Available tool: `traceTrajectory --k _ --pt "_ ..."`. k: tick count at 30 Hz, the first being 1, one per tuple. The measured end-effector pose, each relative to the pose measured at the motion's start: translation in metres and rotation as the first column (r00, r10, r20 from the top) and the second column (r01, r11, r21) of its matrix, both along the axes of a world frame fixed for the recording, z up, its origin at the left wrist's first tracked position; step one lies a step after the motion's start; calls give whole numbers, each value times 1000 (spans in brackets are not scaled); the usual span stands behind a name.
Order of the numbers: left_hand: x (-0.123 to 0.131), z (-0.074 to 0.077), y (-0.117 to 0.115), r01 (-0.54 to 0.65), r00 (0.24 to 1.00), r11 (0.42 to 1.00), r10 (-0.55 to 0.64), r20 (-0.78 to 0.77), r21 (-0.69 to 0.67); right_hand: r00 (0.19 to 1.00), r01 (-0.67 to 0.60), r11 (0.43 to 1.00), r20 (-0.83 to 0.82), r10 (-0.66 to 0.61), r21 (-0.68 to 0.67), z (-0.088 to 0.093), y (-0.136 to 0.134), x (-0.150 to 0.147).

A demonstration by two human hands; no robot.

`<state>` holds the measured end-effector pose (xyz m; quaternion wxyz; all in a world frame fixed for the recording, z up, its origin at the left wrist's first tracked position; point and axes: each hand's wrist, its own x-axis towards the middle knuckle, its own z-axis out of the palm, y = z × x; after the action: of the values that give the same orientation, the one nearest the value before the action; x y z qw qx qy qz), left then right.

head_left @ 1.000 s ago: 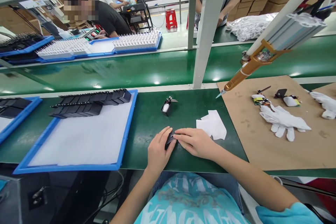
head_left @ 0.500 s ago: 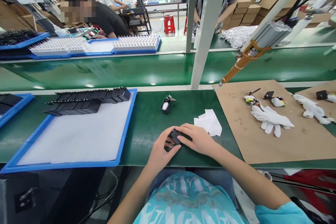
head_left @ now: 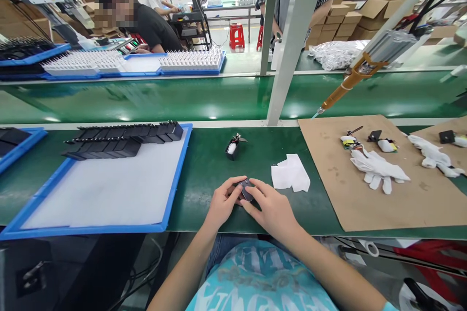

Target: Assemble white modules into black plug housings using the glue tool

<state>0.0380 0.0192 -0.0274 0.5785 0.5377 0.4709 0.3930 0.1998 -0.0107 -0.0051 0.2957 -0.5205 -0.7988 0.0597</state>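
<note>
A small black plastic part [head_left: 245,188] sits between both hands on the green bench [head_left: 204,170]. My left hand [head_left: 222,204] curls round its left side, fingers closed on it. My right hand [head_left: 272,209] presses on it from the right with the fingers bent over it. Just beyond them stands another small black part with a white piece and metal prongs [head_left: 232,146]. A white cloth [head_left: 291,173] lies to the right of my hands. A blue tray [head_left: 175,175] lined in white holds rows of black parts [head_left: 124,138] at its far end.
A cardboard sheet [head_left: 365,204] on the right carries white gloves [head_left: 377,171] and small parts. A brass-coloured dispenser nozzle [head_left: 337,92] hangs over its far corner. A grey post [head_left: 288,53] stands behind. Other people work at benches beyond the green conveyor [head_left: 182,97].
Both hands have turned the black part and drawn it slightly nearer; my right hand has shifted from lying flat beside it to bending over it. The view moved a little.
</note>
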Motion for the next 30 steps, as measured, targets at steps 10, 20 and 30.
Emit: traceTrajectory --k 10,20,30 --pt "-9 13 -14 21 960 887 110 -256 461 519 -205 885 -813 -264 -418 -1 9 12" --pt "21 49 -24 108 917 628 237 -322 770 -19 -660 595 -782 -623 -458 14 -5 -12" --pt "20 52 -28 91 893 732 240 -380 676 64 -686 552 -795 -604 -474 4 -13 -15"
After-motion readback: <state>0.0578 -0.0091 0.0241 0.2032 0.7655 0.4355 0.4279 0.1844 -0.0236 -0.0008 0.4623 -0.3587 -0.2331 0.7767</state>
